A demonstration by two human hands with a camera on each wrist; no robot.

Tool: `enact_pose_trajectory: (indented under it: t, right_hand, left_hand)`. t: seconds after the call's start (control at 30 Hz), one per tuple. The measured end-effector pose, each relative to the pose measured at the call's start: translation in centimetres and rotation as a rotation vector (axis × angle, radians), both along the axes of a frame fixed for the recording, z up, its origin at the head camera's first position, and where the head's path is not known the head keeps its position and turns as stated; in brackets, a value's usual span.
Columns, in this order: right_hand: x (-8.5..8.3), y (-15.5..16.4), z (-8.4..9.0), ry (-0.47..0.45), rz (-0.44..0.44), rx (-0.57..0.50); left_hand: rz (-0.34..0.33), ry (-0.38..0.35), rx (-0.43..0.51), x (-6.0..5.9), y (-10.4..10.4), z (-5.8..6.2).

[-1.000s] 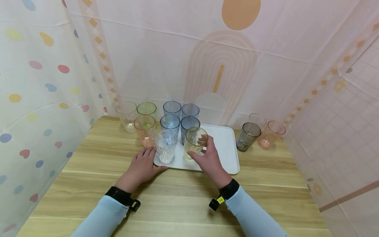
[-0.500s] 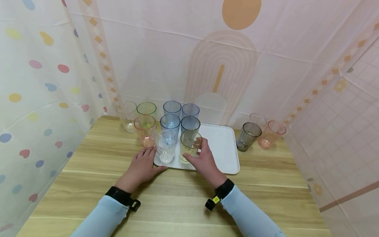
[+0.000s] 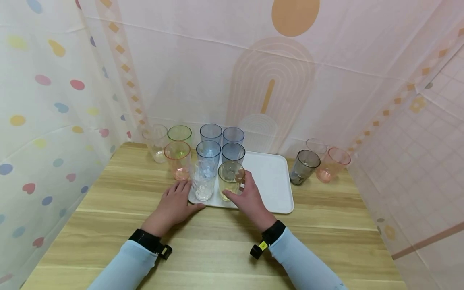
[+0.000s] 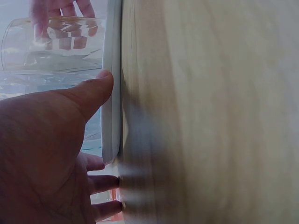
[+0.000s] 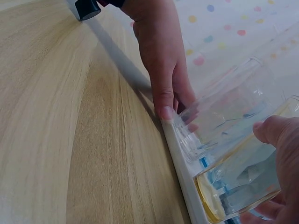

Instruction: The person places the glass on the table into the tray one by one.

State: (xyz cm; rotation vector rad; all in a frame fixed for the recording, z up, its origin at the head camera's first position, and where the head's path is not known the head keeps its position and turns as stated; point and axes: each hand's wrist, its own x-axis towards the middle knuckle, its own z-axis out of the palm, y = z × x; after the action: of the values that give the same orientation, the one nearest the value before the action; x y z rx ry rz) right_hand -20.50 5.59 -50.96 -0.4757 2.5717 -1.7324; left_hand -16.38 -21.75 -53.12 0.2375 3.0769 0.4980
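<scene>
My right hand (image 3: 250,199) holds a pale yellow drinking glass (image 3: 228,193) upright at the near part of a white tray (image 3: 272,181), thumb on the near side and fingers around the far side. In the right wrist view the yellow glass (image 5: 243,182) has its base at the tray's rim. My left hand (image 3: 175,207) rests at the tray's near left corner, fingers spread. Its thumb (image 4: 96,91) lies against the rim in the left wrist view. Beside the yellow glass stands a clear glass (image 3: 203,187). Behind them on the tray are several blue glasses (image 3: 208,151).
Left of the tray stand a pink glass (image 3: 177,161), a green glass (image 3: 179,135) and a clear glass (image 3: 156,145). To its right are a dark grey glass (image 3: 303,167), a pink glass (image 3: 331,165) and another clear glass (image 3: 316,146). Patterned cloth (image 3: 195,72) hangs behind the wooden table (image 3: 217,249).
My right hand has moved the yellow glass left and toward me, lowering it beside the clear glass; in the last half second it shifted only slightly. The left hand has stayed still.
</scene>
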Motion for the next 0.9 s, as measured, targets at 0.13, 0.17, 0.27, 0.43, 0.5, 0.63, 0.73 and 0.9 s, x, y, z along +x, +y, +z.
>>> enact_pose_trajectory:
  t: [0.13, 0.17, 0.27, 0.43, 0.5, 0.63, 0.73, 0.9]
  right_hand:
    - [0.1, -0.1, 0.1, -0.009, -0.002, 0.002]
    - [0.1, -0.1, 0.1, -0.009, -0.002, 0.003]
    - [0.1, 0.0, 0.1, -0.007, 0.004, 0.008]
    - [0.2, 1.0, -0.1, -0.029, 0.009, 0.052]
    - [0.3, 2.2, -0.3, -0.040, -0.007, 0.075]
    - [0.3, 5.8, -0.5, -0.044, -0.070, 0.085]
    - [0.3, 9.2, -0.4, -0.039, -0.129, 0.071]
    - [0.4, 13.9, 0.4, -0.051, -0.247, 0.093]
  left_hand:
    - [-0.006, 0.002, -0.002, 0.0, 0.0, -0.2]
    - [-0.004, 0.001, 0.001, 0.0, 0.0, -0.1]
    - [-0.005, 0.008, 0.003, 0.1, 0.1, 0.1]
    - [0.001, 0.004, -0.003, 0.1, 0.1, 0.3]
    - [0.000, 0.002, -0.006, 0.1, 0.1, 0.3]
    - [-0.001, -0.001, -0.008, 0.0, 0.1, 0.3]
    - [-0.002, 0.000, -0.003, 0.1, 0.2, 0.5]
    - [0.001, -0.004, 0.002, 0.1, 0.3, 0.6]
